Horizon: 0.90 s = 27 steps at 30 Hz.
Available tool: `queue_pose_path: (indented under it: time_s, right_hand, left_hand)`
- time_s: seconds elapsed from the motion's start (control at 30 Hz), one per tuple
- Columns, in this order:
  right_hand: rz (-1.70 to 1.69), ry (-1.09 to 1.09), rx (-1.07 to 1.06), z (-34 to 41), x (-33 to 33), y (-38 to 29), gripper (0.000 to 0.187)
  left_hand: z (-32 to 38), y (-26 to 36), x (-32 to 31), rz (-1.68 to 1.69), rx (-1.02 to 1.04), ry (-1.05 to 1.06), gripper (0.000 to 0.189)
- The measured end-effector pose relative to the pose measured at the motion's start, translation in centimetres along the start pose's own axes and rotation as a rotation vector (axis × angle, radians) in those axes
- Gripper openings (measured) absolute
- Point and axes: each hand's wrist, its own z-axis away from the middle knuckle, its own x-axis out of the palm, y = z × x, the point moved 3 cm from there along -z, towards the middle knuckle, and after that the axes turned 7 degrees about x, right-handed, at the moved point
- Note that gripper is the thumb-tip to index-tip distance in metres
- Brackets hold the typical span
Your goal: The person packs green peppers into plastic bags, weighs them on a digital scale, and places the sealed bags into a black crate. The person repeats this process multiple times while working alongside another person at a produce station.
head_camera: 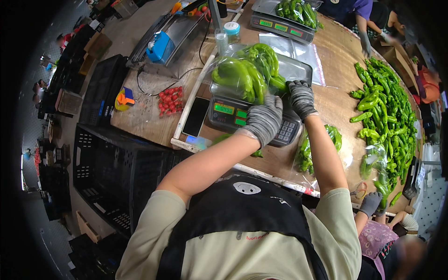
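Observation:
My left hand point(266, 120), in a grey striped knit glove, touches the lower edge of a clear plastic bag of long green peppers point(236, 77). That bag lies on the metal pan of a digital scale point(225, 111). At the pan's right side is my right hand point(301, 98), gloved alike, its fingers curled beside a second bunch of bagged green peppers point(264, 61). Whether either hand grips the plastic, I cannot tell. Another bag of green peppers point(306, 152) lies on the wooden table below my right forearm.
Loose green peppers point(388, 122) are heaped at the right, with co-workers around them. A second scale point(281, 28) stands at the back. A black phone point(196, 117), bagged cherry tomatoes point(170, 101) and a blue tape dispenser point(160, 47) lie left. Black crates point(105, 175) stand lower left.

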Motion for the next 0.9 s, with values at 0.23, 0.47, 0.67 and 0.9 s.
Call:
queue_pose_path:
  time_s: [0.23,0.47,0.67,0.9]
  right_hand:
    - [-0.591,-0.068,-0.093,1.6,-1.7,0.7,0.036]
    - [-1.111,-0.244,-0.019,1.5,-3.0,-1.3,0.043]
    - [-1.398,-0.442,0.172,-1.2,-3.2,-4.0,0.043]
    - [-1.136,-0.595,-0.095,-1.4,-6.5,-6.8,0.052]
  left_hand:
    - [0.8,-1.9,0.6,0.04,-0.05,-0.001,0.05]
    - [0.6,-2.0,1.5,-0.009,0.038,0.197,0.041]
    - [1.2,-2.6,1.2,0.19,0.166,0.343,0.019]
    - [2.9,-4.6,1.3,0.267,0.203,0.445,0.018]
